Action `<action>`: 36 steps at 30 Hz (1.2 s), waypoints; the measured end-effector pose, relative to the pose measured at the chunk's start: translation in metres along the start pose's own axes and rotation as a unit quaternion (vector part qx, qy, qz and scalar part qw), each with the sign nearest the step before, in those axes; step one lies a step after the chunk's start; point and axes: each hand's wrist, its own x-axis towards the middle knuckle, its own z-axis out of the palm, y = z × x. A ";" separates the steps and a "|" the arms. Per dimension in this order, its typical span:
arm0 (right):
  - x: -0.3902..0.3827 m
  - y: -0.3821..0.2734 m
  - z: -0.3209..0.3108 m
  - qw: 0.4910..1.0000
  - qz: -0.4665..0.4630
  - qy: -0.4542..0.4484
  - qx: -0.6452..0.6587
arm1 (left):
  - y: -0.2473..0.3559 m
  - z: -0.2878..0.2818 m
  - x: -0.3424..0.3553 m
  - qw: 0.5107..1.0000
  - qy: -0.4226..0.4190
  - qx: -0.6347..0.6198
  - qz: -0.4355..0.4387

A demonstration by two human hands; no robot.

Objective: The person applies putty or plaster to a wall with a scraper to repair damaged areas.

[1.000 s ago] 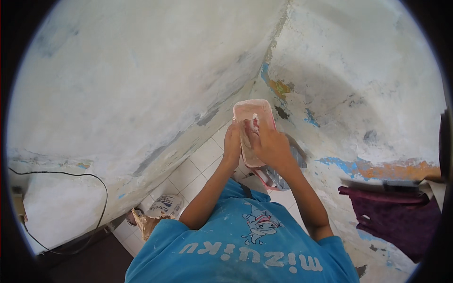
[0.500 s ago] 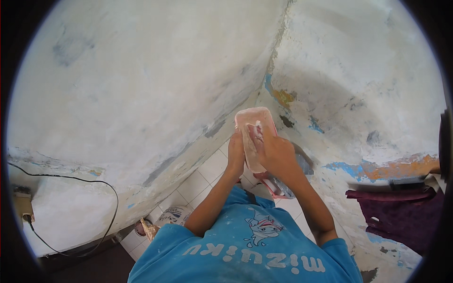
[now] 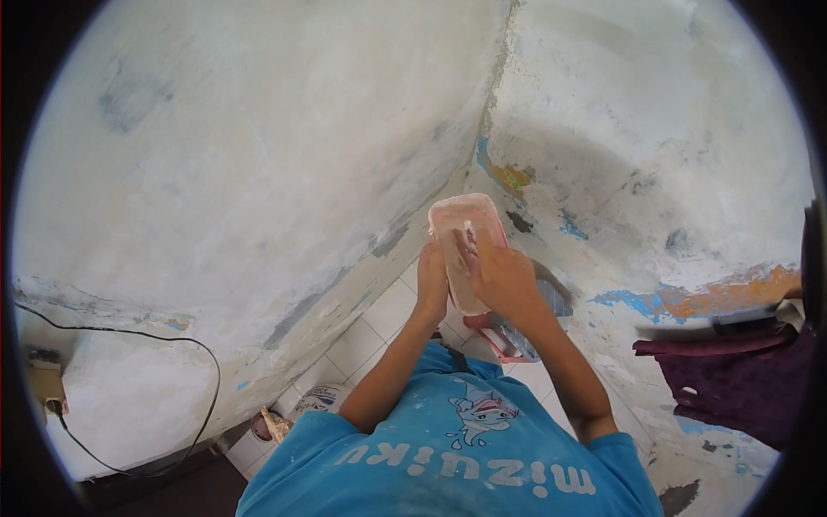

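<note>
A pink rectangular tray [image 3: 461, 208] is held out in front of my body, its inside coated with pale paste. My left hand [image 3: 432, 280] is closed on its left rim. Over the right half of the tray is my right hand [image 3: 502, 274], its index finger pointing down into it and the other fingers curled. Whether those curled fingers hold a tool is hidden from this view. Near the fingertip, a streak of white paste [image 3: 469, 229] lies beside a darker pink patch.
Patchy plastered walls meet at a corner [image 3: 489, 103] ahead. Below are white floor tiles [image 3: 357, 349], a white bucket [image 3: 320, 398] and a clear-and-pink container [image 3: 508, 343]. A black cable [image 3: 215, 370] runs to a socket [image 3: 53, 392] at left. Maroon cloth [image 3: 732, 379] hangs at right.
My right index finger has shifted slightly within the tray, and the white streak beside it looks smaller. The view has tilted a little; my left hand keeps its grip.
</note>
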 end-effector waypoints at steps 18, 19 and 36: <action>-0.009 0.029 0.007 0.998 -0.005 -0.001 -0.055 | 0.000 0.002 0.004 1.000 -0.012 0.014 -0.017; -0.013 0.024 0.010 0.999 -0.004 -0.029 -0.046 | -0.004 -0.002 0.006 0.999 -0.017 0.032 -0.020; -0.004 0.041 0.049 0.995 -0.056 0.083 0.018 | -0.042 0.001 0.006 0.997 0.019 0.035 -0.059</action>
